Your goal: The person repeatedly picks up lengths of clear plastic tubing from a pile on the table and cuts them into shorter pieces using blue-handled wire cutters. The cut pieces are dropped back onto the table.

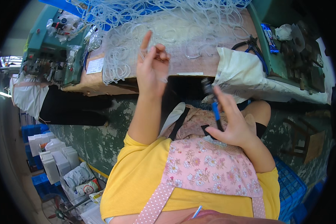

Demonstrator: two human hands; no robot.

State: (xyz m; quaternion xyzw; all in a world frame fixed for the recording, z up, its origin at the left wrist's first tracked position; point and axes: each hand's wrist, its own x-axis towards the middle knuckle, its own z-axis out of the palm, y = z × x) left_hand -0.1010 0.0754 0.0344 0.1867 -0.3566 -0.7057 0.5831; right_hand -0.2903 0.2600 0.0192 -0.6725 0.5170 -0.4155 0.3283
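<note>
My left hand [153,67] is raised over the front edge of the workbench, index finger stretched up and the other fingers curled. A thin clear plastic tube [163,79] shows against the palm and between the fingers; most of it is hidden or blurred. Over my lap, my right hand [231,125] is closed round a pair of pliers with blue and black handles [216,112], the metal jaws pointing up toward the bench. Beyond my left hand, many loops of clear tubing [117,65] lie spread across the bench top.
A blue bin [65,5] overflowing with tubing stands at the back. Another pair of pliers [253,46] lies beside a white cloth [235,71] at right. Green machines [41,48] flank the bench. Another person [63,100] sits at left. White boxes [52,162] and a fan [59,212] stand lower left.
</note>
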